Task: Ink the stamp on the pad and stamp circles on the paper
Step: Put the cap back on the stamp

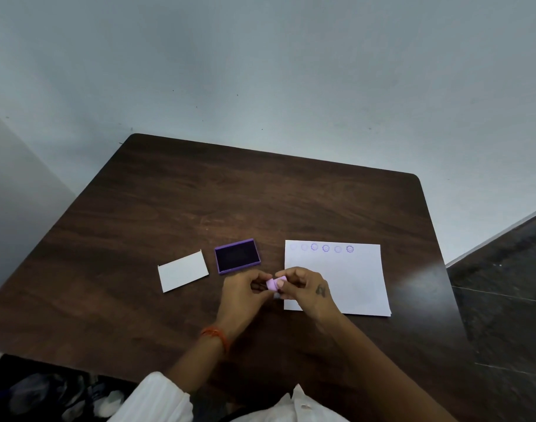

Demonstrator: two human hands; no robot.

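Nearest the wearer, at 6 o'clock, both hands meet above the dark wooden table (260, 196). Left hand (245, 292) and right hand (305, 289) each pinch the small lilac stamp (274, 284) between fingertips, just over the paper's near-left corner. Paper (352, 284) lies at 3 o'clock, bearing six circles (325, 248) along its far edge, some faint. Open purple ink pad (237, 255) sits at 11 o'clock of the hands; its white lid (183, 271) lies further toward 9 o'clock.

Stamp (273, 284) mostly hidden between both hands' fingers; faint leftmost circles (298, 247) on paper too pale.
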